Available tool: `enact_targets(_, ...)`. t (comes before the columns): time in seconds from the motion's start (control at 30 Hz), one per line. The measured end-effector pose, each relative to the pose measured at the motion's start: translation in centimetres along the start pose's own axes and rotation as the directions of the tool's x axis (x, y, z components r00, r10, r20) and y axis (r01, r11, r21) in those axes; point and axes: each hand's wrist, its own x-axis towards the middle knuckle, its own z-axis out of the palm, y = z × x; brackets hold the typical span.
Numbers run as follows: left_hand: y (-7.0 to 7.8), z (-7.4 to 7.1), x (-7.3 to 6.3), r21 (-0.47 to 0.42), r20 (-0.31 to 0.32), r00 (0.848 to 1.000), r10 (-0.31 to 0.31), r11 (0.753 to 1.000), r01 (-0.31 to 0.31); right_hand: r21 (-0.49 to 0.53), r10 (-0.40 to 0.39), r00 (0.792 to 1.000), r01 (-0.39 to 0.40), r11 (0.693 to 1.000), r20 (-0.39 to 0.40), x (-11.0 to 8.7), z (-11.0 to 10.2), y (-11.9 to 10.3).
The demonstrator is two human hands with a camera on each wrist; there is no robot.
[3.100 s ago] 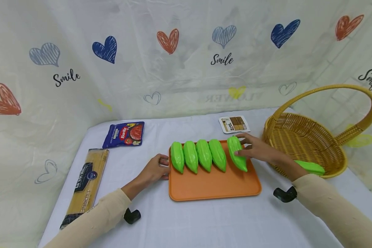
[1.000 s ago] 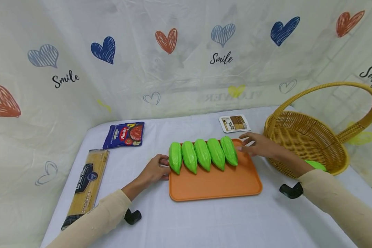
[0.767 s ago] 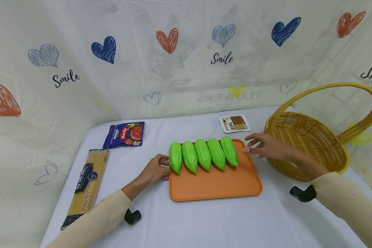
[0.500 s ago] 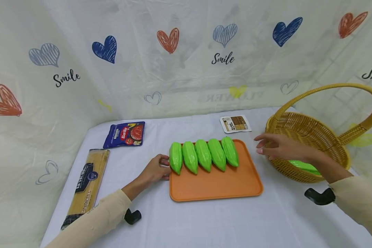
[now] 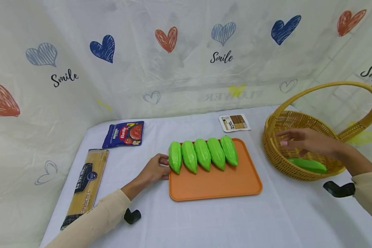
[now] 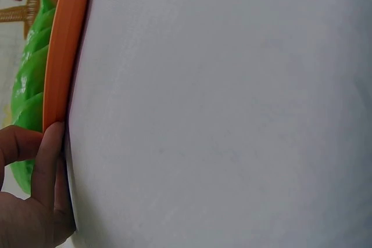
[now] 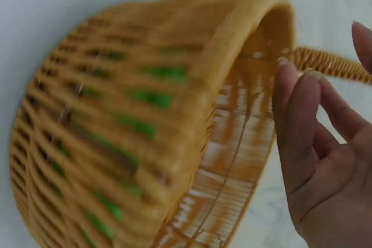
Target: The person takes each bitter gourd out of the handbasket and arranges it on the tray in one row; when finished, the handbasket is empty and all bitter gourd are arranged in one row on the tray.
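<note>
In the head view an orange tray (image 5: 217, 184) carries several glossy bright green bitter melons (image 5: 203, 155), apparently plastic, in a row along its back side. My left hand (image 5: 154, 169) holds the tray's left edge; in the left wrist view the fingertips (image 6: 52, 135) meet its rim beside a green melon (image 6: 32, 79). Over the wicker basket (image 5: 269, 151) at the right, my right hand (image 5: 311, 141) hangs with loosely bent fingers and nothing in them. Below it, a green bitter melon (image 5: 308, 165) lies inside the basket. The right wrist view shows green through the basket's weave (image 7: 139, 103).
The basket's tall arched handle (image 5: 325, 85) rises at the right. A blue Barilla pouch (image 5: 124, 134) and a spaghetti pack (image 5: 86, 187) lie at the left. A small white-and-brown packet (image 5: 234, 123) sits behind the tray. White cloth (image 5: 223, 220) covers the table.
My right hand set the rightmost bitter melon closer to the others, let it go, and moved right from the tray to above the basket. The left hand has stayed at the tray's edge.
</note>
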Motion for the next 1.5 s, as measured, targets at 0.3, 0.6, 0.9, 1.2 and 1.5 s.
enact_targets(0.3,0.1,0.0,-0.2,0.011,0.005,1.000,-0.007,1.000,0.007,0.094,0.143,0.947,-0.176,0.980,0.287,0.8,-1.1,3.1)
enact_targets(0.6,0.1,0.1,-0.1,0.010,-0.001,1.000,-0.011,1.000,0.011,0.106,0.186,0.894,-0.249,0.963,0.409,1.0,-1.3,3.2)
enact_targets(0.9,-0.1,0.1,0.1,0.000,0.000,1.000,-0.009,1.000,0.009,0.068,0.175,0.889,-0.224,0.972,0.423,1.0,-1.6,2.4)
enact_targets(1.2,-0.1,0.1,0.1,0.000,-0.005,1.000,0.000,1.000,0.000,-0.069,0.113,0.946,-0.096,0.993,0.303,1.6,-1.5,1.4)
enact_targets(1.5,-0.2,0.0,0.2,0.014,-0.001,1.000,-0.006,1.000,0.006,-0.078,0.065,0.957,-0.044,0.996,0.283,1.6,-1.7,1.4)
